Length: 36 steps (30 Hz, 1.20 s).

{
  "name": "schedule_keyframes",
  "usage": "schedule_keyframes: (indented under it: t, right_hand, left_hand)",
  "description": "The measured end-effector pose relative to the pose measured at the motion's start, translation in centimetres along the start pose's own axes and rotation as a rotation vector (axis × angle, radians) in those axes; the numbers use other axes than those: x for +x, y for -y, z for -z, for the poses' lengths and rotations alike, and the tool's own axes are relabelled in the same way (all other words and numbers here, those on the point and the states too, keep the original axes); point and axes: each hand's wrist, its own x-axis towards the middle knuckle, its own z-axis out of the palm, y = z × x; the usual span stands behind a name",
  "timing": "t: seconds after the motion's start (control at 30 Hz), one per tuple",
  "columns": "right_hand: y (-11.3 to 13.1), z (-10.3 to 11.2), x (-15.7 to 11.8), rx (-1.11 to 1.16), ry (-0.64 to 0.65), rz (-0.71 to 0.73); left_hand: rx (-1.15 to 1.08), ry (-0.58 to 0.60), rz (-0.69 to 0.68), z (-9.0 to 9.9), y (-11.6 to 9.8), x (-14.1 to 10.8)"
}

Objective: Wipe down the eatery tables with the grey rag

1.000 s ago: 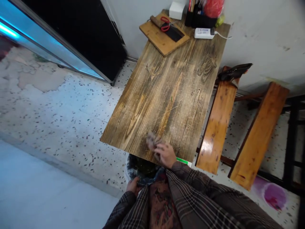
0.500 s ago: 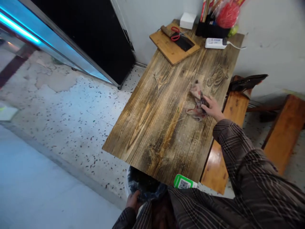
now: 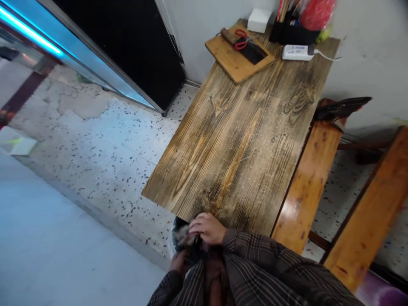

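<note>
At the table's [image 3: 223, 157] near edge, my right hand [image 3: 208, 229] has its fingers curled on a crumpled greyish cloth [image 3: 182, 234], blurred by motion, over the mouth of the bin. My left hand [image 3: 179, 261] grips the rim of that bin [image 3: 171, 244], which is white with a dark plastic liner, just beyond the table edge. Both sleeves are dark plaid. Most of the bin's opening is hidden by my hands and clothing.
A wooden cutting board [image 3: 236, 70] carries a cleaver [image 3: 251, 53] and red-handled scissors [image 3: 241, 40] at the far end. Beyond lie a white box [image 3: 259, 20], a power strip [image 3: 297, 52] and a black holder [image 3: 288, 32]. Wooden benches [image 3: 307, 182] flank the right; a black cabinet [image 3: 127, 42] stands left.
My right hand has drawn the cloth from the right middle of the tabletop to the bin at the near edge. My left hand stays at the bin. The view has shifted slightly.
</note>
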Motion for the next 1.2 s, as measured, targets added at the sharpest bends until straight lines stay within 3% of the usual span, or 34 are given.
schedule_keyframes:
  t: [0.03, 0.1, 0.27, 0.33, 0.37, 0.43, 0.5, 0.6, 0.67, 0.7, 0.73, 0.8, 0.87, 0.97, 1.03, 1.13, 1.2]
  right_hand:
    - [0.5, -0.1, -0.2, 0.023, -0.021, 0.003]
    - [-0.5, 3.1, -0.1, 0.018, -0.091, -0.029]
    - [-10.7, 18.3, 2.2, -0.105, -0.218, -0.214]
    - [-13.8, 20.6, 3.2, -0.273, -0.300, -0.345]
    - [-14.5, 20.2, 3.5, -0.353, -0.330, -0.389]
    - [-13.7, 16.4, 3.5, -0.436, -0.306, -0.387]
    - [-10.2, 9.8, 2.7, -0.392, -0.169, -0.273]
    - [-2.8, -1.3, 0.4, -0.298, 0.034, -0.106]
    - [1.0, -6.3, -1.0, -0.212, 0.065, -0.045]
    - [2.1, -7.5, -1.3, -0.147, 0.040, -0.035]
    - [2.7, -7.6, -1.3, -0.094, -0.002, -0.037]
    - [2.0, -4.9, -0.5, -0.044, -0.110, -0.073]
    - [-0.9, 0.7, 0.9, -0.102, -0.241, -0.140]
    - [-7.4, 9.9, 3.0, -0.222, -0.490, -0.272]
    - [-11.7, 14.0, 4.6, -0.363, -0.624, -0.410]
    - [-15.7, 15.6, 8.9, -0.642, -0.708, -0.641]
    - [-16.2, 14.2, 13.5, -0.669, -0.589, -0.570]
  left_hand:
    - [-0.012, 0.004, -0.006, 0.1, 0.0, 0.0]
    - [-0.040, 0.015, -0.008, 0.3, 0.4, 0.2]
    - [-0.097, 0.052, 0.002, 0.8, 2.3, 2.1]
    - [-0.102, 0.072, 0.004, 1.0, 2.9, 2.9]
    - [-0.104, 0.084, 0.002, 1.1, 3.1, 3.2]
    - [-0.110, 0.110, -0.008, 1.3, 3.5, 3.6]
    - [-0.120, 0.135, -0.023, 1.7, 3.8, 3.8]
    - [-0.143, 0.162, -0.042, 2.4, 4.0, 3.9]
    - [-0.159, 0.177, -0.055, 3.0, 4.1, 4.0]
    - [-0.166, 0.182, -0.063, 3.3, 4.2, 4.1]
    - [-0.172, 0.184, -0.072, 3.6, 4.3, 4.3]
    - [-0.182, 0.181, -0.087, 4.1, 4.5, 4.7]
    - [-0.187, 0.172, -0.094, 4.7, 4.5, 5.1]
    - [-0.201, 0.155, -0.092, 5.5, 4.6, 5.6]
    - [-0.222, 0.152, -0.093, 6.1, 4.6, 5.8]
    - [-0.263, 0.149, -0.093, 6.7, 4.7, 6.4]
    - [-0.284, 0.141, -0.085, 6.8, 4.7, 6.9]
